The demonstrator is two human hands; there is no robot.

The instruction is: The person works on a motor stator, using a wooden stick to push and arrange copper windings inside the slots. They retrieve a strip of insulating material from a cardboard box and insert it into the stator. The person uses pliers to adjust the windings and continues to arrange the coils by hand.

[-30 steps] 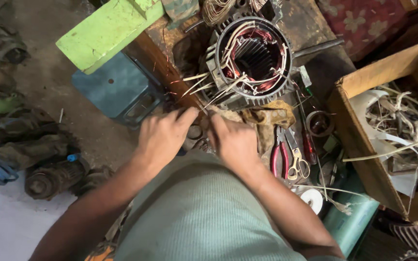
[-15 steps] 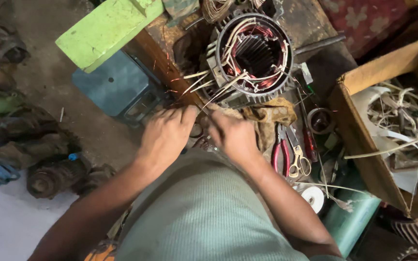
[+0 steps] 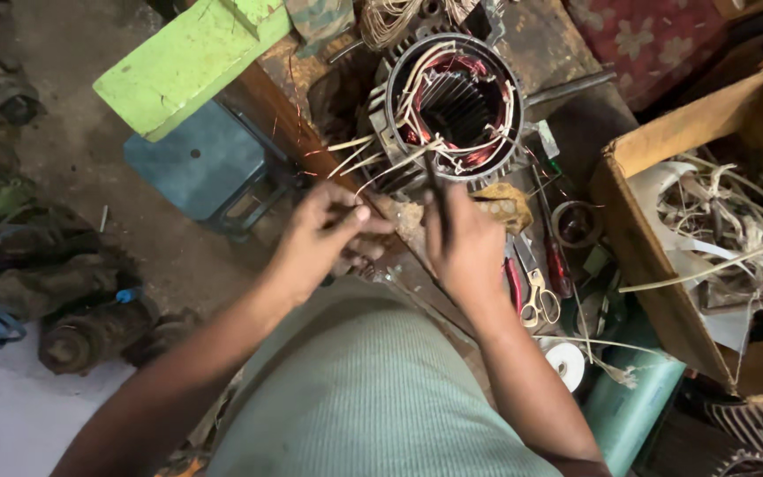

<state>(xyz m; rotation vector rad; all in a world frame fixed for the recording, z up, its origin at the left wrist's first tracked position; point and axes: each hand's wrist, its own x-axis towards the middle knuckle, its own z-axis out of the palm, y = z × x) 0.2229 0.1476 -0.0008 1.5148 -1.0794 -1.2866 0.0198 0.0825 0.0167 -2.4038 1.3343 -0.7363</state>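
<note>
Head cam looks down on a cluttered workbench (image 3: pixel 593 106). Motor stator (image 3: pixel 452 110) sits at the top centre, round ribbed housing w/ copper windings inside and pale sleeved lead wires (image 3: pixel 359 159) sticking out of its lower left edge toward the person.

Left hand (image 3: pixel 315 243) is just below those leads, thumb and fingers pinched together on a thin wire end. Right hand (image 3: pixel 461 243) is beside it, a small gap between the two, closed around a thin dark rod-like tool (image 3: pixel 439 190) whose tip points up at the stator rim; exact tool type too small to tell.

Right of the right hand: scissors (image 3: pixel 536 296) w/ yellow handles, red-handled pliers (image 3: pixel 512 278), roll of white tape (image 3: pixel 565 362). Yellowish rag (image 3: pixel 505 205) lies under the stator edge. Cardboard box (image 3: pixel 646 256) at far right holds scrap wire and strips. Green board (image 3: pixel 187 62) and blue stool (image 3: pixel 196 163) at upper left, old motor parts (image 3: pixel 81 331) on the floor at left.
</note>
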